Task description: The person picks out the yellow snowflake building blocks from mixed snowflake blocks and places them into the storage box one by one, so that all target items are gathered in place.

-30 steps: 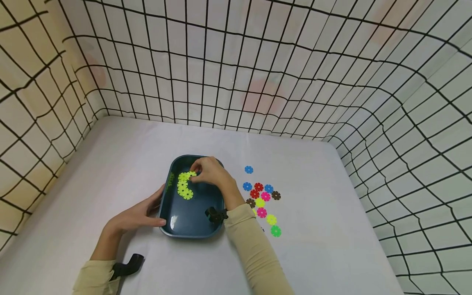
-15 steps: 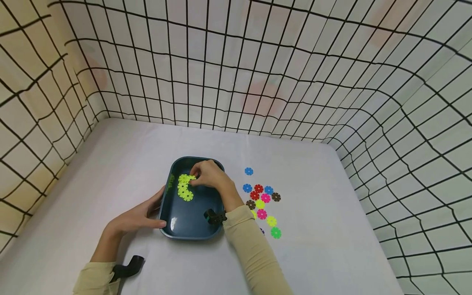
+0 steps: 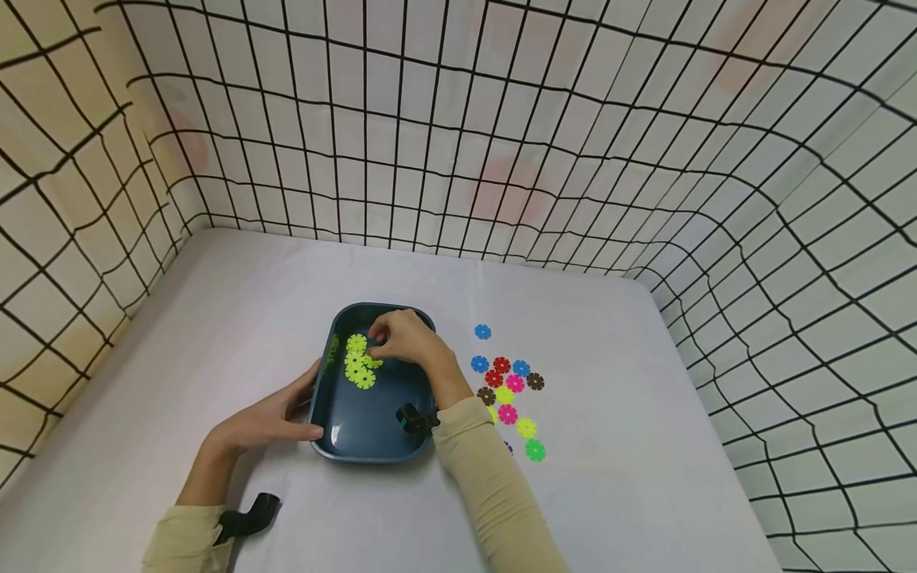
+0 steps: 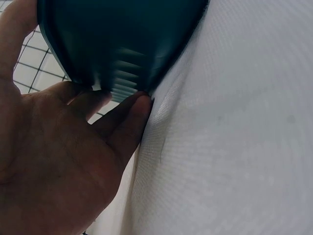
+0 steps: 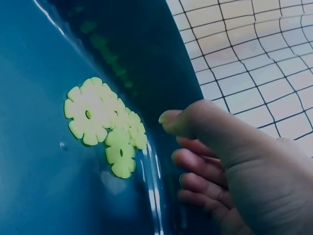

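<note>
A dark blue tray (image 3: 372, 442) stands on the white table. Several yellow-green snowflake discs (image 3: 356, 366) lie clustered inside it, toward its left side. My left hand (image 3: 261, 422) rests against the tray's left side, its thumb at the rim and its fingertips touching the outer wall in the left wrist view. Over the tray's far part is my right hand (image 3: 408, 338), beside the discs. The right wrist view shows its thumb and loosely bent fingers apart, nothing between them, and the yellow-green discs (image 5: 90, 112) lying away from the fingertips.
Right of the tray, several loose snowflake discs (image 3: 515, 383) in blue, red, pink, brown, yellow and green lie on the white tablecloth (image 3: 630, 446). A black wire grid (image 3: 458, 151) surrounds the back and sides of the table. Each wrist carries a black camera mount.
The yellow-green disc by my right fingertips has shifted slightly toward me within the cluster, and the fingers have come off it. My left hand and the tray hold their place.
</note>
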`<move>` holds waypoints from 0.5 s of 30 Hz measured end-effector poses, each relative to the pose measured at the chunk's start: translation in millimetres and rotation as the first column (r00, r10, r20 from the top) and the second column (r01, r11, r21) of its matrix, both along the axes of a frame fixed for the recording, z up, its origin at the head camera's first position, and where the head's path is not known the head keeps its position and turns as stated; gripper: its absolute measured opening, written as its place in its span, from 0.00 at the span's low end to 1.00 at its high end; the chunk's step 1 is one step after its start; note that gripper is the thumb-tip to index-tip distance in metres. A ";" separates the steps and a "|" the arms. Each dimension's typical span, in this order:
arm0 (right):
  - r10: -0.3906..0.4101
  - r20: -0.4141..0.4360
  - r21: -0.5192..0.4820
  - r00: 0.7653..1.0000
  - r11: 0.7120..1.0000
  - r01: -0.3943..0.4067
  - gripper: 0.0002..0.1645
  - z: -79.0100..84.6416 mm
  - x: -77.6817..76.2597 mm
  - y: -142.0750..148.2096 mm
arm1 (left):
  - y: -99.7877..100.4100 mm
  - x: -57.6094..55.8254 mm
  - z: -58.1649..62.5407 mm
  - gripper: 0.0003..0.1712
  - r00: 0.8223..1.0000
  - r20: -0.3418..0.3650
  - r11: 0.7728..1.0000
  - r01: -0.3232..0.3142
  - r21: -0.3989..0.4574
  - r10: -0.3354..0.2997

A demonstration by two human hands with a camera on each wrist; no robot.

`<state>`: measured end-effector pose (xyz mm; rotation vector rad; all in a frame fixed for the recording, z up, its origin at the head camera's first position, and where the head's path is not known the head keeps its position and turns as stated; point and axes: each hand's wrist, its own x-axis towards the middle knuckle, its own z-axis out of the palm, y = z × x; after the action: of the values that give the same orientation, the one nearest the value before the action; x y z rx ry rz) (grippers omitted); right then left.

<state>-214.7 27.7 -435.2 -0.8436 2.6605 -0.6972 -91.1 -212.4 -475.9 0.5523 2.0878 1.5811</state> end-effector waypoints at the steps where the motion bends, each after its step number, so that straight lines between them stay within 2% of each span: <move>1: 0.000 0.002 -0.004 1.000 1.000 0.000 0.19 0.7 0.1 0.1 | 0.2 -0.2 0.2 0.63 1.000 0.001 1.000 0.000 0.001 0.000; 8: 0.007 0.001 -0.025 1.000 1.000 -0.007 0.21 6.2 2.5 -0.7 | 0.4 0.1 -0.2 0.63 1.000 0.005 1.000 0.000 -0.011 0.000; 15: 0.034 -0.020 -0.082 0.999 0.996 -0.036 0.20 20.5 6.3 -2.1 | 0.2 0.4 0.2 0.63 1.000 0.004 1.000 -0.001 -0.010 0.001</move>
<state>-208.4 25.6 -414.6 -0.9204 2.6428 -0.7985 -90.7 -212.1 -475.7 0.5445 2.0924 1.5700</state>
